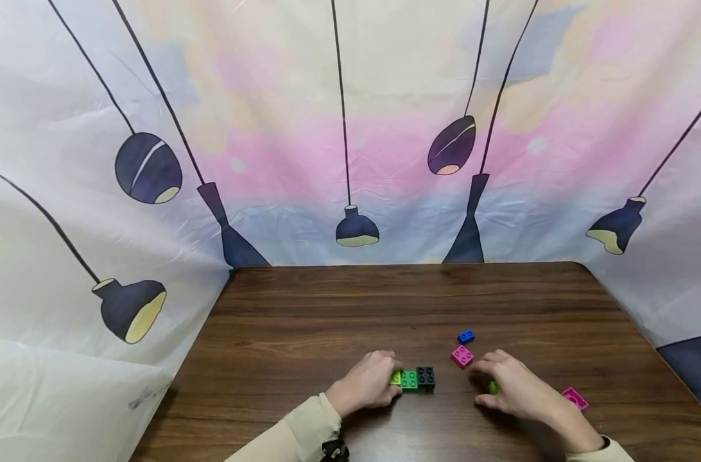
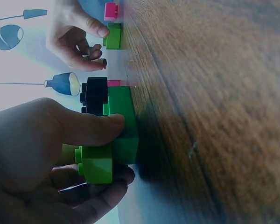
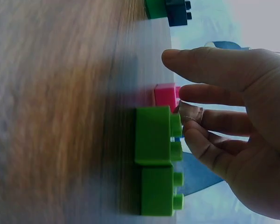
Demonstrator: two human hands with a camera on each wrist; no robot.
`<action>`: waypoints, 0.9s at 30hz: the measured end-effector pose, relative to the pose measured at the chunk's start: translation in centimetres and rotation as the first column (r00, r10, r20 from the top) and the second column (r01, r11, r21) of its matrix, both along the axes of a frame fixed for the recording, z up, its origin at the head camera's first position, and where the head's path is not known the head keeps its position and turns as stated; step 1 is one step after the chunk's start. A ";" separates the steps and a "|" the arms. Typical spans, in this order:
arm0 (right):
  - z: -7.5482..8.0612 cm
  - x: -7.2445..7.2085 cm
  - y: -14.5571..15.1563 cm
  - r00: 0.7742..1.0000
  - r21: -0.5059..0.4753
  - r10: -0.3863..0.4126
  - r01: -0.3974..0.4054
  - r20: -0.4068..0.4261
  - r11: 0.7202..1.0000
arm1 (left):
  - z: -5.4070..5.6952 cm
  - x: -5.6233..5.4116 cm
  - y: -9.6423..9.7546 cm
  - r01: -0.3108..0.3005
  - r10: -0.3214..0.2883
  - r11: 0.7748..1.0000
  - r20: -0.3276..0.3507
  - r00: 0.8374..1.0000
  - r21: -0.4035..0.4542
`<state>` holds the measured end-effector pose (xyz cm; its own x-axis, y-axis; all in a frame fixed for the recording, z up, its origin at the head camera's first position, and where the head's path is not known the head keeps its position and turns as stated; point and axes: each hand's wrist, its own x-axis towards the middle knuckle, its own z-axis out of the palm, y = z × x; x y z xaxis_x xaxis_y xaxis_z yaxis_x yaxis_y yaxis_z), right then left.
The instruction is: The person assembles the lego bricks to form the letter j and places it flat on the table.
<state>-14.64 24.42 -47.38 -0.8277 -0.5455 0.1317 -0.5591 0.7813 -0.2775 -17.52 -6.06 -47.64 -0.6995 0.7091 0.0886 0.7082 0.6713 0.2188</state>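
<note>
My left hand [image 1: 369, 382] grips a small joined row of toy building bricks at its left end, thumb on the near side. The row has a green brick [image 2: 127, 149] underneath, with a lime brick [image 2: 98, 164] and a black brick [image 1: 425, 377] on top. Between these two, green studs show in the head view. My right hand [image 1: 518, 388] hovers with bent, spread fingers over two light-green bricks [image 3: 153, 135]. In the right wrist view its fingertips are near their studs, and nothing is held; whether they touch cannot be told.
Just beyond my right hand lie a pink brick [image 1: 462, 356] and a smaller blue brick [image 1: 466, 337]. Another pink brick [image 1: 575, 398], hollow side up, lies right of that hand by the wrist. A printed cloth [image 1: 293, 128] hangs behind the brown wooden table [image 1: 327, 301].
</note>
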 end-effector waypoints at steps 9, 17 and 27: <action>0.1 0.0 0.9 0.999 0.019 -0.046 0.045 0.027 0.999 | -0.1 -0.1 0.0 0.009 -0.009 1.000 -0.010 1.000 0.010; -0.3 0.1 1.4 0.999 0.011 -0.048 0.048 -0.001 0.999 | -0.2 -0.1 -0.1 0.007 -0.006 1.000 -0.010 1.000 0.015; -0.2 0.2 1.7 0.999 0.011 -0.035 0.035 -0.032 0.999 | -0.1 -0.2 -0.1 0.012 -0.012 1.000 0.003 1.000 0.009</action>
